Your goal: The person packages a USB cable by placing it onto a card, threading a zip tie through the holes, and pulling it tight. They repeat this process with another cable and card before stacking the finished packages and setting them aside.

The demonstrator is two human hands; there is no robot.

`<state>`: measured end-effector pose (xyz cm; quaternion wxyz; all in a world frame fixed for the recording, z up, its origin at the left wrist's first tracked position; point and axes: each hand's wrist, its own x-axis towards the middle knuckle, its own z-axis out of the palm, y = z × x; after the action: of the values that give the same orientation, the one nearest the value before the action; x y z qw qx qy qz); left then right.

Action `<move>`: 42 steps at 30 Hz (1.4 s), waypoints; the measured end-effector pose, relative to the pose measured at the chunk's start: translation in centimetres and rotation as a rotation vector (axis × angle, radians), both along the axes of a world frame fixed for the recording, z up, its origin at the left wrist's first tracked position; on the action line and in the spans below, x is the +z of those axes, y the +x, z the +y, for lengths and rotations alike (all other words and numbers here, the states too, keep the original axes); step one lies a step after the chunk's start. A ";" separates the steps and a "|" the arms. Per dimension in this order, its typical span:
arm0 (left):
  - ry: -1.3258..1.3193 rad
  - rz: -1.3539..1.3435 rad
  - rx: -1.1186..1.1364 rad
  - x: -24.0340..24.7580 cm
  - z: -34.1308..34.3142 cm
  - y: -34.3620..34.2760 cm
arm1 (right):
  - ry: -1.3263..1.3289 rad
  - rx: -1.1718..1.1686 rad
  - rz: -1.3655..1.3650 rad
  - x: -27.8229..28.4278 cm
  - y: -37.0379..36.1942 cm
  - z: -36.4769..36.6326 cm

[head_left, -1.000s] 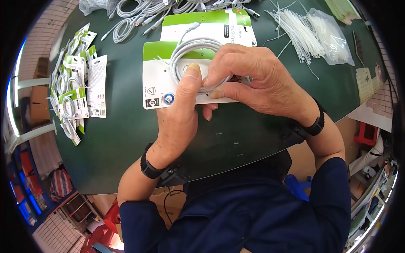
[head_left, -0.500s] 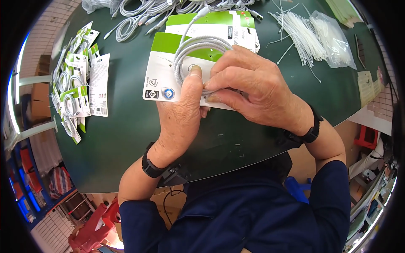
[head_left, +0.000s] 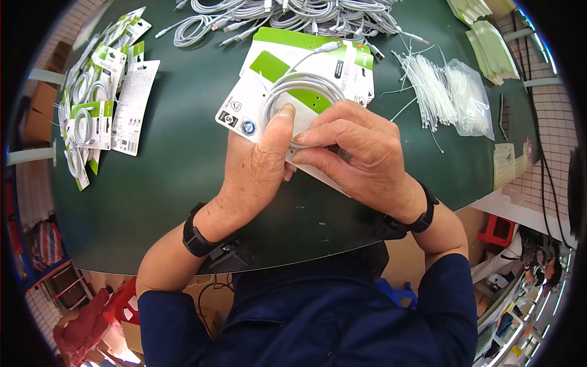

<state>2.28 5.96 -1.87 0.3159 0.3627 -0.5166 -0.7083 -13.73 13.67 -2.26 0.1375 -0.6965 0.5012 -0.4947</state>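
A white and green cable card is in my left hand, tilted with its right side lower. On its front lies a coiled grey-white cable, and my left thumb presses on the coil's left side. One cable end with its connector sticks up past the card. My right hand is closed in a pinch at the lower edge of the coil, thumb and forefinger close against the card. Whatever lies between those fingertips is too small and covered to make out.
Behind the held card lies a stack of similar cards. A heap of loose cables runs along the far edge. White cable ties and a clear bag lie right, carded cables left, more cards far right.
The card and coil have turned clockwise, so the card's right side has dropped. Both hands keep their hold on it. The whole view has shifted somewhat.
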 end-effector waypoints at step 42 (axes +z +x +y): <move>-0.112 0.037 0.209 -0.7 -3.7 0.8 | 0.654 -0.420 0.609 1.1 -14.3 1.4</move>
<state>3.08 2.26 -2.53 0.4171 0.3832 -0.5088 -0.6483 -27.98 15.05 -1.16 0.0934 -0.6137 0.7773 -0.1024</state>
